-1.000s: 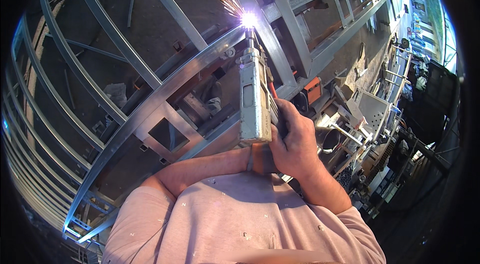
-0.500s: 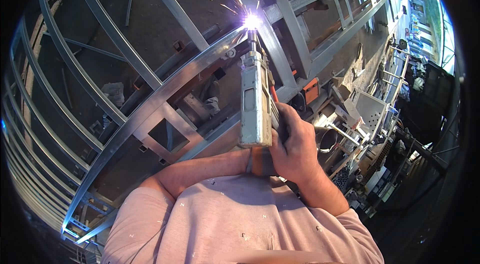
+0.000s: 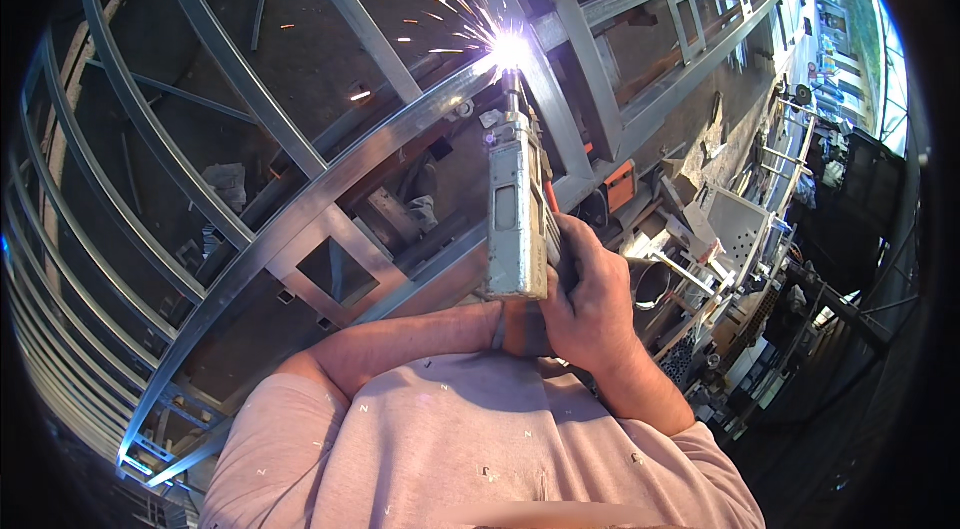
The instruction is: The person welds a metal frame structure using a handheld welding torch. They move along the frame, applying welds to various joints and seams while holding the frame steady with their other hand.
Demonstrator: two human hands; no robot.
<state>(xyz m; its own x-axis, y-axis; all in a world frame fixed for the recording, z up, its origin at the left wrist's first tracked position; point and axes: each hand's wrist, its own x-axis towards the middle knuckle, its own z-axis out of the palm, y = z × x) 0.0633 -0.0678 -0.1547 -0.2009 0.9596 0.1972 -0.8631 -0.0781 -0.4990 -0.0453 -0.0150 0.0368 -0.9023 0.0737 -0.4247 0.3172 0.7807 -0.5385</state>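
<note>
A boxy pale-grey handheld welding gun (image 3: pixel 517 219) points away from me. My right hand (image 3: pixel 590 301) is bare and closed round its grip on the right side. Ahead, the nozzle (image 3: pixel 513 97) meets a bright white-violet glow (image 3: pixel 509 52) where steel tubes join, and orange sparks fly up and left. My left forearm crosses my body. Its hand (image 3: pixel 524 328) wears a brown and grey glove or cuff and passes beneath the right wrist, its fingers hidden. A curved steel tube (image 3: pixel 345 169) runs to the glow, beside a straight tube (image 3: pixel 553 104).
Several bent steel bars (image 3: pixel 210 49) fan out at left, part of a large frame. A small square tube frame (image 3: pixel 337 274) lies near my left arm. An orange-faced box (image 3: pixel 621 185) stands right of the gun. Metal scraps and a perforated pale panel (image 3: pixel 735 219) fill the right side.
The gun and its glow have shifted slightly right and toward me. More sparks now spread out to the upper left. My right hand keeps its hold.
</note>
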